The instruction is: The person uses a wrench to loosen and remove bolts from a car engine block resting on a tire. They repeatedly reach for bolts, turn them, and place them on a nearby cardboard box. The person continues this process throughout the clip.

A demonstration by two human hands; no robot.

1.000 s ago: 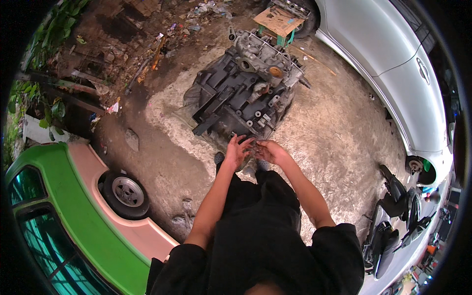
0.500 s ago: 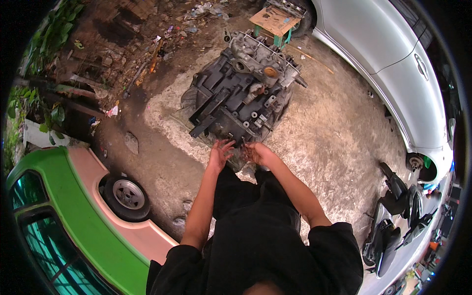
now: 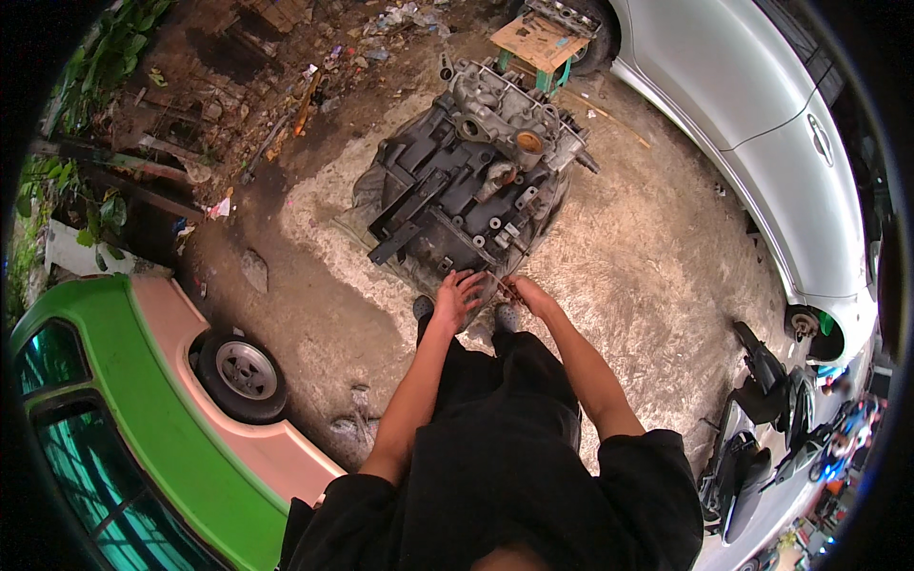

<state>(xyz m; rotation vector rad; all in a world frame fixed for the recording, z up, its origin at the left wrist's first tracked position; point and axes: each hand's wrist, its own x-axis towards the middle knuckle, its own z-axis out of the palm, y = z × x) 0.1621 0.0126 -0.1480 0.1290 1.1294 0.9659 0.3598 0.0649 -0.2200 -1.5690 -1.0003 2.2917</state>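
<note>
In front of my feet lies a large pile of dark metal car parts (image 3: 433, 205), with black bracket-like bars and fittings on top. A grey metal engine part (image 3: 481, 100) with round openings rests at its far end. My left hand (image 3: 459, 299) is at the near edge of the pile, fingers spread and apart, with nothing seen in them. Just to its right, my right hand (image 3: 529, 294) has its fingers closed around something thin that points toward the pile. Its kind is too small to make out.
A small table with a wooden top and green legs (image 3: 539, 44) stands beyond the parts. To the right is a silver car (image 3: 733, 86), with a black motorcycle (image 3: 762, 419) nearer. On the left stands a green and pink vehicle (image 3: 143, 381). Litter covers the ground at the far left.
Both hands have shifted a little to the right and are farther apart. My right fingers have closed on the thin thing. My shoes have come into view between my arms.
</note>
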